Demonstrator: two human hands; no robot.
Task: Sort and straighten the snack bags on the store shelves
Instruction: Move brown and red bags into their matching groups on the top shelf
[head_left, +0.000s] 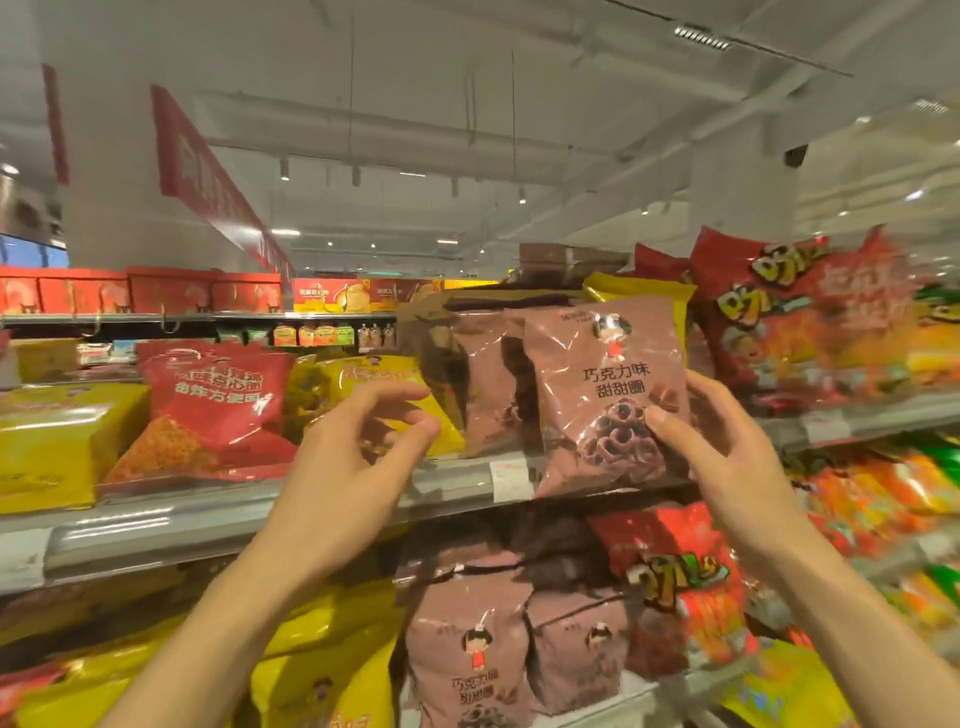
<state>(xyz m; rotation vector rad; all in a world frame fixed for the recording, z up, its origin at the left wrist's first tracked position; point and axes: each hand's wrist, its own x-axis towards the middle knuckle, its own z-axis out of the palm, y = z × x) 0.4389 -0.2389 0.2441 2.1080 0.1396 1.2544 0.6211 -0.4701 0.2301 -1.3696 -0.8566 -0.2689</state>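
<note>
A brown chocolate-ring snack bag (597, 395) stands upright at the front of the upper shelf (218, 514). My right hand (722, 441) grips its lower right edge, thumb on the front. Another brown bag (483, 379) stands just behind and to the left of it. My left hand (358, 457) hovers in front of a yellow bag (379, 384), fingers curled and apart, holding nothing. On the shelf below stand more brown bags (467, 639).
Red bag (218, 410) and yellow bag (57, 441) lie to the left on the upper shelf. Large red and orange bags (810, 322) crowd the right side. More yellow bags (322, 665) and a red bag (685, 582) fill the lower shelf. Red boxes (140, 291) line a far shelf.
</note>
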